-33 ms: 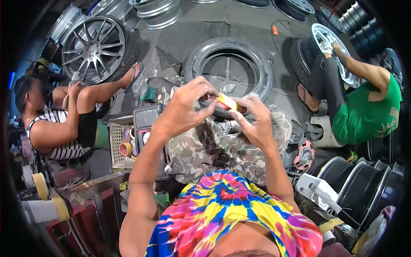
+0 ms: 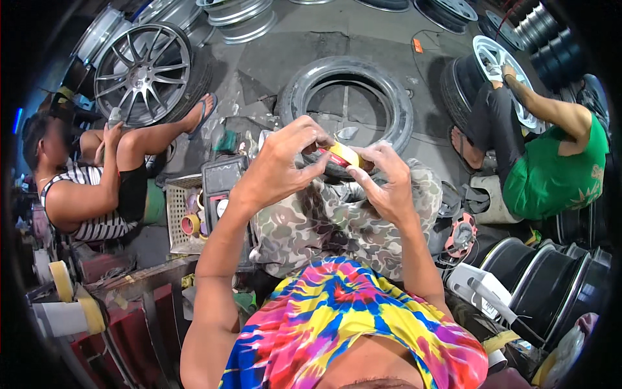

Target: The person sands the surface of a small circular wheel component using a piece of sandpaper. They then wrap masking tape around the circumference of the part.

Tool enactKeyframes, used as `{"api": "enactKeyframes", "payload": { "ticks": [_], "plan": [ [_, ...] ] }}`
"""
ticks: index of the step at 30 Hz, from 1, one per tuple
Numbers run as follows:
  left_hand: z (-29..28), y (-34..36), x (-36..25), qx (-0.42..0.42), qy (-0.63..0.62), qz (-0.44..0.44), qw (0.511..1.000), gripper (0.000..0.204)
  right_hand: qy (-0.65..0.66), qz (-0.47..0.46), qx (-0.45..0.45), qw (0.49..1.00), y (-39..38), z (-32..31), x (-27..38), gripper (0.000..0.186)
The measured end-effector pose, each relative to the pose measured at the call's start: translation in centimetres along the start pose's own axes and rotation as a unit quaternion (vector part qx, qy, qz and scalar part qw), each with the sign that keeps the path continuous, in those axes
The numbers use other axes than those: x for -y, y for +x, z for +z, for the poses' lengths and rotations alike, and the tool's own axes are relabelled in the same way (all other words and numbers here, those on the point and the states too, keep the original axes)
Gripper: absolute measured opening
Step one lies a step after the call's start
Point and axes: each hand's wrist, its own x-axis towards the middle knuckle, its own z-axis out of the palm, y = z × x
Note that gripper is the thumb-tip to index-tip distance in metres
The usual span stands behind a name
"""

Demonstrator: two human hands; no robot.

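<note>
A small roll of yellow tape with a red inside [image 2: 342, 156] is held up in front of my knees, between both hands. My left hand [image 2: 291, 155] pinches its left side between thumb and bent fingers. On its right side, the fingers and thumb of my right hand [image 2: 383, 174] close on the yellow edge. Behind the roll a black tyre [image 2: 299, 84] lies flat on the floor, partly covered by my hands. My thighs in camouflage trousers [image 2: 291, 236] are beneath my hands.
A person in a striped top [image 2: 97, 201] sits at left by a grey multi-spoke wheel [image 2: 144, 72]. At right, a person in green [image 2: 557, 168] handles a white wheel [image 2: 483, 55]. A basket [image 2: 178, 223] with tape rolls stands left; black rims [image 2: 528, 279] lie right.
</note>
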Motion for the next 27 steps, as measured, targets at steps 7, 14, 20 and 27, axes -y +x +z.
{"api": "enactKeyframes", "payload": {
  "ticks": [7, 14, 20, 27],
  "plan": [
    [0.0, 0.1, 0.0, -0.004, 0.054, -0.01, 0.998, 0.024, -0.024, -0.019, -0.012, 0.999, 0.0, 0.2, -0.3, 0.035],
    [1.3, -0.7, -0.1, -0.044, -0.015, -0.097, 0.994, 0.015, -0.098, -0.087, -0.076, 0.988, 0.0, 1.1, -0.9, 0.032],
    [2.7, -1.3, -0.9, -0.082, -0.084, -0.181, 0.976, 0.017, -0.12, -0.124, -0.1, 0.98, -0.3, 1.9, -1.0, 0.033],
    [3.8, -1.8, -0.6, -0.087, -0.181, -0.23, 0.952, 0.021, -0.138, -0.138, -0.084, 0.977, -0.6, 2.3, -1.1, 0.037]
  ]
}}
